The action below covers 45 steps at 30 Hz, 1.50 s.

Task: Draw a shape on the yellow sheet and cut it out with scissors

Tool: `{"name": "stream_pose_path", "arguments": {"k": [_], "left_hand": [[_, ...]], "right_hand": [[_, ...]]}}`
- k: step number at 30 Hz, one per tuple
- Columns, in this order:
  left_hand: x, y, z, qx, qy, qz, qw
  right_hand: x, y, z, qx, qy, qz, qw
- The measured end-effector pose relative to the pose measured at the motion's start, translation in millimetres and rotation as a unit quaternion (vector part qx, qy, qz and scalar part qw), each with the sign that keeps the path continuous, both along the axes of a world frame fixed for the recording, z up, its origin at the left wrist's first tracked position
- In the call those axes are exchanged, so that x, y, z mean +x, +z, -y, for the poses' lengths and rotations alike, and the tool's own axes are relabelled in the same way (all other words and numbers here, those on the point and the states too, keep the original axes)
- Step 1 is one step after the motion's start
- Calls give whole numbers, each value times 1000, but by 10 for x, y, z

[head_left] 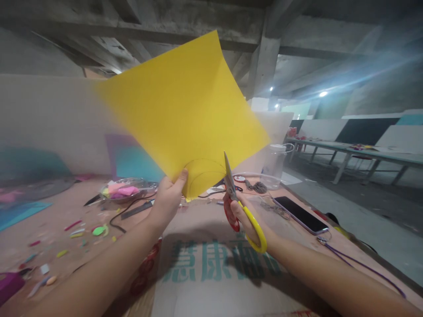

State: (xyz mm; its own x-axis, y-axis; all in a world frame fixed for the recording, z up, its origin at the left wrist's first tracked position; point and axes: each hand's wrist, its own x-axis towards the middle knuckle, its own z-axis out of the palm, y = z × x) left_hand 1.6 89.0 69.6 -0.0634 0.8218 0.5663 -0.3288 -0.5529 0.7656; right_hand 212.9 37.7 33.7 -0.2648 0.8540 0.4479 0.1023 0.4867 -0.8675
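Note:
A large yellow sheet [194,110] is held up over the table, with thin curved lines drawn near its lower corner. My left hand [170,196] pinches that lower part, thumb on the near face. In my right hand [247,220] are scissors [230,180] with one red and one yellow handle, their blades pointing up at the sheet's lower right edge. How far the blades are parted is hard to tell. Beneath both hands lies a pale board [211,290] with green printed characters.
A phone [301,215] lies right on the table, near a purple cord [366,268]. Behind it stands a clear plastic jar [276,165]. Left are a clear bowl of pink pieces [124,190] and scattered colored scraps [98,230]. Another long table [357,149] stands far right.

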Motion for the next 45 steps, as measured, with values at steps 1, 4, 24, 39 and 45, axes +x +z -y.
{"name": "stream_pose_path", "arguments": {"k": [1, 4, 24, 39, 45], "left_hand": [[-2, -3, -9, 0, 1, 1, 1000], [-12, 3, -20, -5, 9, -7, 1000], [-149, 83, -79, 5, 12, -47, 999], [-236, 53, -161, 2, 11, -74, 997], [-285, 66, -192, -11, 21, -74, 997]], "right_hand": [[-2, 1, 4, -1, 0, -1, 1000], [-5, 6, 12, -5, 2, -2, 1000], [0, -98, -39, -55, 22, -37, 998], [-12, -72, -27, -72, 7, -22, 997], [9, -90, -42, -79, 10, -8, 997]]}}
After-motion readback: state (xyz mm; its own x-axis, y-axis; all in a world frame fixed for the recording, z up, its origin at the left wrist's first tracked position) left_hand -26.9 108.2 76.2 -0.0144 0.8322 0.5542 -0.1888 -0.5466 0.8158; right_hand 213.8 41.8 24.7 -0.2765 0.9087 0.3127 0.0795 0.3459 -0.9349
